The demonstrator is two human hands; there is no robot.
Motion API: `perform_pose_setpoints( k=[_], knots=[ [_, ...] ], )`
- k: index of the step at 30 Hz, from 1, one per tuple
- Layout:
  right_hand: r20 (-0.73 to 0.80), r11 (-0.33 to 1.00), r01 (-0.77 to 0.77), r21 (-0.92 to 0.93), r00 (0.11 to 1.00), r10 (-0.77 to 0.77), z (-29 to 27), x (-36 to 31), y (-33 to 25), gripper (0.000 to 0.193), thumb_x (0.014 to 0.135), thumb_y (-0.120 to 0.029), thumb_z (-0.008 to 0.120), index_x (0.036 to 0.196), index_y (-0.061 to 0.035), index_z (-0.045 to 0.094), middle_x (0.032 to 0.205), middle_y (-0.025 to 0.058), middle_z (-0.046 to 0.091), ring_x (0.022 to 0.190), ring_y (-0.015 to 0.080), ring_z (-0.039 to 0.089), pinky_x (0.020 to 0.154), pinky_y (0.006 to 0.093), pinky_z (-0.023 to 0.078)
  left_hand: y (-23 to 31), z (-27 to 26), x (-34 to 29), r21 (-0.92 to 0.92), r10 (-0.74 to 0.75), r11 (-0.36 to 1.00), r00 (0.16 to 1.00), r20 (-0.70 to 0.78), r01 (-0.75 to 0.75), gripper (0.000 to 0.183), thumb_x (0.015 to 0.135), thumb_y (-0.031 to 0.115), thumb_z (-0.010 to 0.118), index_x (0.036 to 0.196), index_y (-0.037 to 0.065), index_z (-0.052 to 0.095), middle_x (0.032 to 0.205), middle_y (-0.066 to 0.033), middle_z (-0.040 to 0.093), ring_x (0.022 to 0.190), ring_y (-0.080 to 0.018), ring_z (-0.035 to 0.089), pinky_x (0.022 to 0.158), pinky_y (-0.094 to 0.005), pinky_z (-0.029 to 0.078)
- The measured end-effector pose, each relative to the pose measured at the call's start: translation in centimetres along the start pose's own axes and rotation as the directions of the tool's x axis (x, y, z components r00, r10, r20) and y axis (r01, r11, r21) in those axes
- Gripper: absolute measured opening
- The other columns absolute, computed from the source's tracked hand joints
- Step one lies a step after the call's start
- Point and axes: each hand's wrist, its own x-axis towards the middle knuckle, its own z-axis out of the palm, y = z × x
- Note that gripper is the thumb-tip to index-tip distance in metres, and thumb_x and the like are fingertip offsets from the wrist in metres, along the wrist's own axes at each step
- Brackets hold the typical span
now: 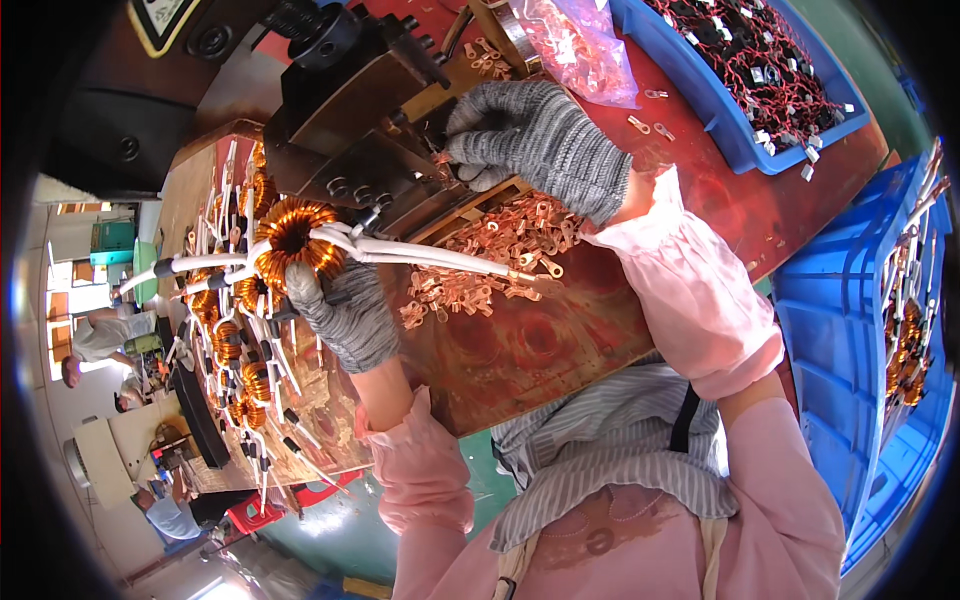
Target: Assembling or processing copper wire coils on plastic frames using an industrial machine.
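My left hand [345, 315], in a grey knit glove, is closed on a ring-shaped copper coil [298, 240] with white-sleeved leads. One lead [440, 255] reaches right, its bare tip over a pile of copper cable lugs [480, 260]. My right hand [545, 145], gloved alike, is at the dark metal press [350, 130]. Its fingers are pinched together beside the die, on a small copper-coloured piece [440, 160] that looks like a cable lug. The fingers partly cover this piece.
More coils [228, 340] with white leads crowd the wooden board at left. A blue tray [735, 150] of red-wired parts stands at back right, beside a clear plastic bag [585, 50]. A large blue crate [830, 300] holding coils is at far right. People sit in the background.
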Motion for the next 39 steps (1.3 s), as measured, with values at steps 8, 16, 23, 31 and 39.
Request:
perform_pose_setpoints(
  k=[8,16,23,31,39],
  knots=[
    [-0.025,0.992,0.064,-0.113,0.997,-0.067,-0.07,-0.09,0.24,0.012,0.076,-0.003,0.06,0.085,0.0044,0.058,0.072,0.011,0.062,0.061,0.0153,0.062,0.056,0.0254,0.052,-0.09,-0.48,0.32,0.001,0.017,1.0,1.0,-0.014,-0.017,0.05,0.071,0.026,0.067,0.112,0.005,0.048,0.108,-0.0092,0.052,0.097,-0.0235,0.052,0.085,-0.039,0.044],
    [-0.061,0.984,0.09,-0.154,0.993,-0.1,-0.06,-0.09,0.63,0.012,0.076,-0.004,0.061,0.086,0.0018,0.06,0.071,0.0096,0.063,0.061,0.0143,0.061,0.056,0.0252,0.052,-0.19,-0.74,0.44,0.023,0.038,0.999,0.998,-0.048,-0.037,0.051,0.071,0.027,0.067,0.113,0.006,0.048,0.109,-0.0093,0.052,0.096,-0.024,0.053,0.084,-0.0389,0.045],
    [-0.134,0.98,0.07,-0.187,0.986,-0.096,0.26,-0.25,0.46,0.013,0.076,-0.008,0.063,0.086,0.0016,0.06,0.072,0.0094,0.062,0.06,0.0133,0.059,0.055,0.0255,0.05,-0.13,-0.33,-0.06,-0.019,0.0,1.0,1.0,-0.024,0.0,0.05,0.071,0.028,0.068,0.112,0.006,0.049,0.107,-0.0088,0.054,0.096,-0.0233,0.053,0.084,-0.0391,0.044],
    [-0.098,0.969,0.132,-0.211,0.983,-0.155,-0.15,-0.38,0.51,0.012,0.076,-0.007,0.063,0.084,0.0002,0.06,0.07,0.0073,0.062,0.061,0.0125,0.058,0.056,0.0255,0.048,-0.02,-0.33,0.01,0.012,-0.003,1.0,1.0,-0.008,0.004,0.05,0.07,0.026,0.069,0.112,0.006,0.049,0.107,-0.0076,0.054,0.096,-0.0219,0.053,0.084,-0.0386,0.044],
    [-0.097,0.96,0.162,-0.226,0.977,-0.188,0.09,-0.31,0.55,0.008,0.076,-0.005,0.061,0.083,-0.0002,0.06,0.07,0.007,0.062,0.06,0.0118,0.057,0.055,0.0252,0.048,-0.01,-0.59,0.12,0.007,-0.003,1.0,1.0,-0.007,0.003,0.05,0.069,0.025,0.069,0.111,0.005,0.049,0.107,-0.0077,0.054,0.096,-0.0219,0.053,0.085,-0.0389,0.044]
  ],
)
